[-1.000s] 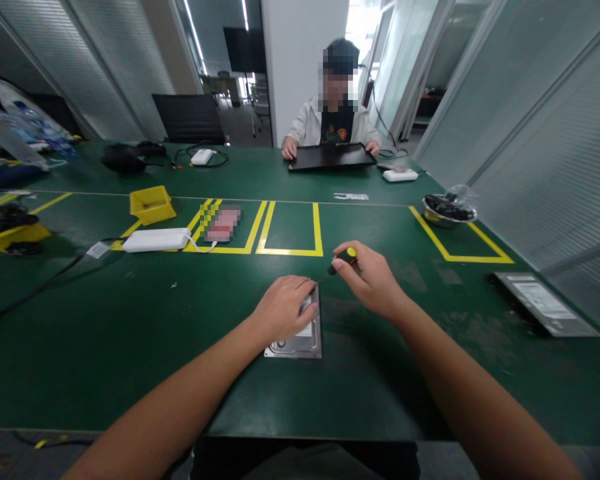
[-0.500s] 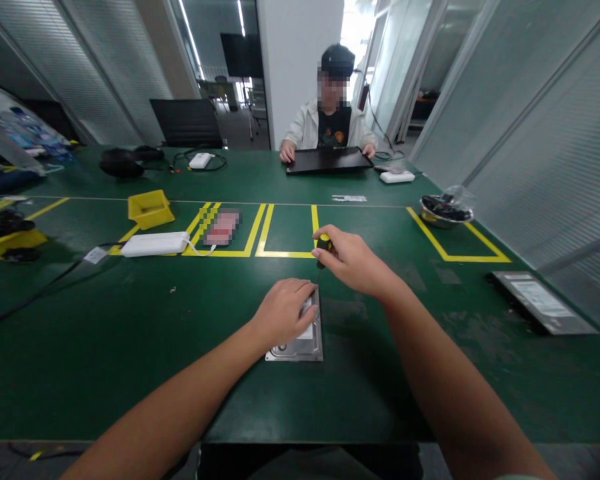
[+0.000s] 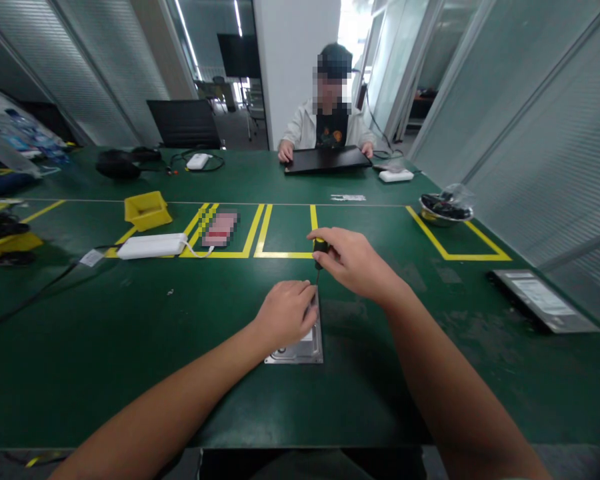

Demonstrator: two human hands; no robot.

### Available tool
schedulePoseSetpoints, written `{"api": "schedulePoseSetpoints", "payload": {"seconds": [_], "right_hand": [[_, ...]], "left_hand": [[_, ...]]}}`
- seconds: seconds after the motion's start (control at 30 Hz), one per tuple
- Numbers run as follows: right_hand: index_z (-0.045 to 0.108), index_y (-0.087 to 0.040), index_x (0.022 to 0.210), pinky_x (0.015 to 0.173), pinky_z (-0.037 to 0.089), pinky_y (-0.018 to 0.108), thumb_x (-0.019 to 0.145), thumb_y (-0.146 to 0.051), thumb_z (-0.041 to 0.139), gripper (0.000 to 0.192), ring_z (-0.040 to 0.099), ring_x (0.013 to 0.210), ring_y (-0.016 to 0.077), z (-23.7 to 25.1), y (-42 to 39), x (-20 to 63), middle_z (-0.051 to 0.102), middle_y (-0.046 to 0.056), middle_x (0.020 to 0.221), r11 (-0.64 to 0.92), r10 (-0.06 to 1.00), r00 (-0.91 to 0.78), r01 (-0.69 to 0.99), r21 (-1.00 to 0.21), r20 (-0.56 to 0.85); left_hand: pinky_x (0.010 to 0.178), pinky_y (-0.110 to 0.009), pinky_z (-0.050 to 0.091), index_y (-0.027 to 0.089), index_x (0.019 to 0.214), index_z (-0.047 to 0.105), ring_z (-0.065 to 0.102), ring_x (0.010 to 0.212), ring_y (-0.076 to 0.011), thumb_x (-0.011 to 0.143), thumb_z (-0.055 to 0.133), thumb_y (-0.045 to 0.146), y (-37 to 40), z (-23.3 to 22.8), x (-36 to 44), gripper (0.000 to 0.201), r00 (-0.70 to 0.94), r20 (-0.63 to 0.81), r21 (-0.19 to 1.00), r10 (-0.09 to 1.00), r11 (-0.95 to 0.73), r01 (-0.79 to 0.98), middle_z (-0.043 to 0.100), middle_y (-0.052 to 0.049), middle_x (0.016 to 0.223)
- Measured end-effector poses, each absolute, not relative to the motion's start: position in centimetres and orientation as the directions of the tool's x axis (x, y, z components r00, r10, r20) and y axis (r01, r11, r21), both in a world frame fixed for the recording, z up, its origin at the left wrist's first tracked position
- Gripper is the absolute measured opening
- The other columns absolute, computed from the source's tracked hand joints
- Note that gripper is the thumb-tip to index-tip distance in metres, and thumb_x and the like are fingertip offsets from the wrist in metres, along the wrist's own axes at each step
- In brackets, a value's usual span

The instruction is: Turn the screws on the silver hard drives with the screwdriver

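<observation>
Our left hand [image 3: 285, 312] lies flat, fingers spread, on the flat silver metal hard drive [image 3: 300, 340] resting on the green surface [image 3: 105, 347] just before us. Our right hand [image 3: 353, 261] grips the black-and-yellow-handled screwdriver [image 3: 320, 250] upright, its thin shaft pointing down at the drive's far right corner.

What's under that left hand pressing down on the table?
Under the left hand lies a flat silver hard drive on the green table. Only its near edge and right side show; the hand covers the rest.
</observation>
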State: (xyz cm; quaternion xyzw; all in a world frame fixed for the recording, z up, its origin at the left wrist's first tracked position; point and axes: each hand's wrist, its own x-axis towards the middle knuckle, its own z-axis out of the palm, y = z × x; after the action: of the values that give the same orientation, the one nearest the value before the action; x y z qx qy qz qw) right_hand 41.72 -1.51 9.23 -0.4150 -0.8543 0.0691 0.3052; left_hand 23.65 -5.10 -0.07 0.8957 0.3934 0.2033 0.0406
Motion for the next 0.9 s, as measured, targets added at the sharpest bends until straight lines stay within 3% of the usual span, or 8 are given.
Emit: {"api": "schedulePoseSetpoints", "payload": {"seconds": [0.2, 0.3, 0.5, 0.67, 0.9], "right_hand": [[0.064, -0.016, 0.117, 0.076, 0.044, 0.03, 0.089, -0.014, 0.058, 0.029, 0.055, 0.075, 0.0165, 9.4, -1.9, 41.6, 0.065, 0.005, 0.09, 0.661, 0.737, -0.488, 0.662, -0.352, 0.467], [0.067, -0.017, 0.114, 0.078, 0.045, 0.031, 0.092, -0.022, 0.058, 0.024, 0.057, 0.08, 0.0171, 9.5, -2.1, 41.5, 0.065, 0.007, 0.096, 0.65, 0.748, -0.47, 0.661, -0.375, 0.468], [0.073, -0.016, 0.106, 0.08, 0.046, 0.032, 0.095, -0.027, 0.056, 0.022, 0.059, 0.086, 0.0189, 9.4, -2.0, 41.5, 0.062, 0.008, 0.093, 0.646, 0.741, -0.423, 0.659, -0.385, 0.521], [0.07, -0.015, 0.107, 0.075, 0.044, 0.03, 0.093, -0.022, 0.055, 0.021, 0.057, 0.079, 0.0165, 9.9, -2.2, 41.5, 0.063, 0.007, 0.094, 0.65, 0.737, -0.436, 0.667, -0.365, 0.516], [0.065, -0.014, 0.101, 0.067, 0.04, 0.026, 0.088, -0.013, 0.056, 0.016, 0.053, 0.068, 0.013, 10.7, -2.8, 41.6, 0.063, 0.002, 0.081, 0.645, 0.741, -0.454, 0.687, -0.335, 0.495]], "left_hand": [[0.099, -0.048, 0.051, 0.015, 0.119, 0.062, 0.064, 0.111, -0.0307, 0.091, 0.052, 0.027, -5.2, 0.0, 23.8, 0.032, 0.598, 0.316, 0.21, 0.736, -0.669, 0.713, 0.068, -0.014, 0.117], [0.1, -0.047, 0.051, 0.016, 0.121, 0.062, 0.064, 0.112, -0.0295, 0.09, 0.053, 0.028, -4.9, -0.2, 23.5, 0.034, 0.601, 0.32, 0.237, 0.733, -0.676, 0.698, 0.068, -0.013, 0.121], [0.11, -0.049, 0.044, 0.012, 0.133, 0.058, 0.057, 0.127, -0.0307, 0.094, 0.05, 0.035, -5.4, -0.7, 23.2, 0.046, 0.595, 0.297, 0.232, 0.747, -0.661, 0.714, 0.061, -0.016, 0.136], [0.118, -0.05, 0.034, 0.007, 0.141, 0.05, 0.045, 0.139, -0.0331, 0.096, 0.045, 0.046, -6.2, -0.8, 23.4, 0.059, 0.605, 0.252, 0.195, 0.756, -0.652, 0.733, 0.05, -0.019, 0.147], [0.119, -0.05, 0.031, 0.007, 0.143, 0.047, 0.042, 0.14, -0.034, 0.094, 0.048, 0.049, -6.4, -0.9, 23.4, 0.064, 0.607, 0.238, 0.184, 0.758, -0.649, 0.738, 0.047, -0.02, 0.149]]}}
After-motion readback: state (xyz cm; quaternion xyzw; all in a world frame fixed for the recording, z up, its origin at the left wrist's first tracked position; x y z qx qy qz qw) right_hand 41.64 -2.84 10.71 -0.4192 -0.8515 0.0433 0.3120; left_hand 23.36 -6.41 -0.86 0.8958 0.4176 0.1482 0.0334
